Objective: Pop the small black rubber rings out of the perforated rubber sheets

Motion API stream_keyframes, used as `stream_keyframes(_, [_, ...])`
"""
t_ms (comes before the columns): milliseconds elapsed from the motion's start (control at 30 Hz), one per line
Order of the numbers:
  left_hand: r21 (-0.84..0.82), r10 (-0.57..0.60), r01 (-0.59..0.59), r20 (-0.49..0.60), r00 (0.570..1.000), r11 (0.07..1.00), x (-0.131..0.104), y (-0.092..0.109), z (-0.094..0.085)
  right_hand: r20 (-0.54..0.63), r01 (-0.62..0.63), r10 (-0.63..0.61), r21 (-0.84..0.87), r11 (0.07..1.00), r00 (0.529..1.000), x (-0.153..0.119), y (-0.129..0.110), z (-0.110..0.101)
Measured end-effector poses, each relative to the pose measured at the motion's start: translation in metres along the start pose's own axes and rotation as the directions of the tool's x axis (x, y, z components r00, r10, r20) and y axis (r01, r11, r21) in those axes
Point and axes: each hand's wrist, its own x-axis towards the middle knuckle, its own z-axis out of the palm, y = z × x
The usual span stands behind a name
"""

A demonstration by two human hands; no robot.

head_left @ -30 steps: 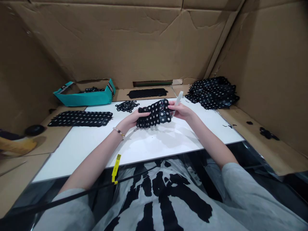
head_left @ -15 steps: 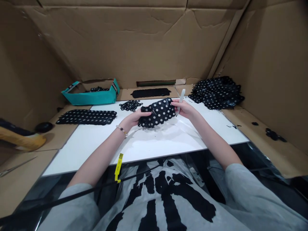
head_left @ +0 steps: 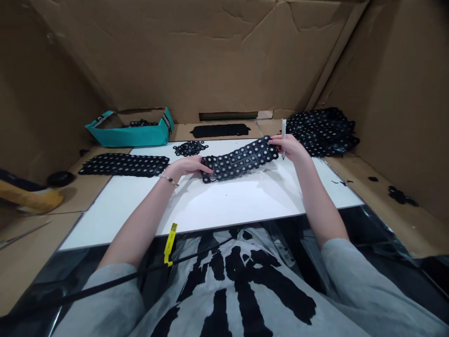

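A black strip with rows of pale dots (head_left: 240, 160) is stretched between my two hands over a white board (head_left: 224, 206). Its left end is pinched by my left hand (head_left: 189, 167), which wears a bead bracelet. My right hand (head_left: 289, 146) grips the raised right end and also has a white pen-like tool (head_left: 284, 135) in its fingers, standing nearly upright. Beyond the left hand lies a small pile of black rings (head_left: 190, 148). A second dotted strip (head_left: 124, 164) lies flat to the left.
A teal box (head_left: 131, 135) holds black pieces at the back left. A plain black strip (head_left: 220, 130) lies at the back, a heap of dotted strips (head_left: 321, 131) back right. Tweezers (head_left: 26, 234) and a yellow roll (head_left: 38, 199) are left; small black pieces (head_left: 400, 195) right.
My right hand has moved right and slightly up with the tool, and my left hand slightly left. The strip, bunched before, is now spread out longer between them.
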Motion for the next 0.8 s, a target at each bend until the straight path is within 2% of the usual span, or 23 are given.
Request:
stream_keyframes(100, [0.054, -0.009, 0.009, -0.006, 1.0, 0.998, 0.001, 0.0, 0.002, 0.021, -0.016, 0.02, -0.192, 0.981, 1.0, 0.003, 0.002, -0.009])
stream_keyframes(200, [0.06, -0.025, 0.026, -0.015, 1.0, 0.998, -0.002, 0.004, 0.007, 0.036, 0.017, -0.001, -0.458, 0.889, 0.999, 0.008, 0.008, -0.014])
stream_keyframes(267, [0.052, -0.039, 0.039, -0.001, 0.999, 0.998, -0.006, 0.008, 0.009, 0.01, 0.105, -0.124, -0.601, 0.792, 0.992, 0.01, 0.013, -0.013])
stream_keyframes(333, [0.043, -0.041, 0.039, 0.061, 0.997, 0.998, -0.01, 0.01, 0.007, -0.033, 0.212, -0.297, -0.626, 0.751, 0.954, 0.01, 0.015, -0.007])
stream_keyframes(400, [0.04, -0.034, 0.029, 0.135, 0.99, 0.999, -0.013, 0.009, 0.003, -0.068, 0.311, -0.395, -0.501, 0.808, 0.916, 0.007, 0.014, 0.004])
stream_keyframes(433, [0.041, -0.03, 0.024, 0.151, 0.988, 0.999, -0.013, 0.007, 0.0, -0.065, 0.339, -0.39, -0.378, 0.862, 0.919, 0.005, 0.012, 0.011])
stream_keyframes(467, [0.044, -0.026, 0.02, 0.148, 0.989, 0.999, -0.013, 0.004, -0.002, -0.033, 0.339, -0.356, -0.24, 0.91, 0.934, 0.001, 0.011, 0.02])
stream_keyframes(533, [0.052, -0.008, 0.003, 0.112, 0.994, 0.999, -0.011, -0.003, -0.007, 0.083, 0.313, -0.31, -0.02, 0.95, 0.947, -0.007, 0.007, 0.038])
stream_keyframes(667, [0.075, 0.014, -0.02, 0.084, 0.996, 0.997, -0.006, -0.014, -0.01, 0.231, 0.129, -0.149, 0.102, 0.986, 0.961, -0.027, 0.009, 0.079])
stream_keyframes(800, [0.005, 0.006, -0.006, 0.065, 0.998, 1.0, -0.008, -0.017, -0.011, 0.411, -0.073, -0.017, 0.201, 0.977, 0.912, -0.045, 0.026, 0.113])
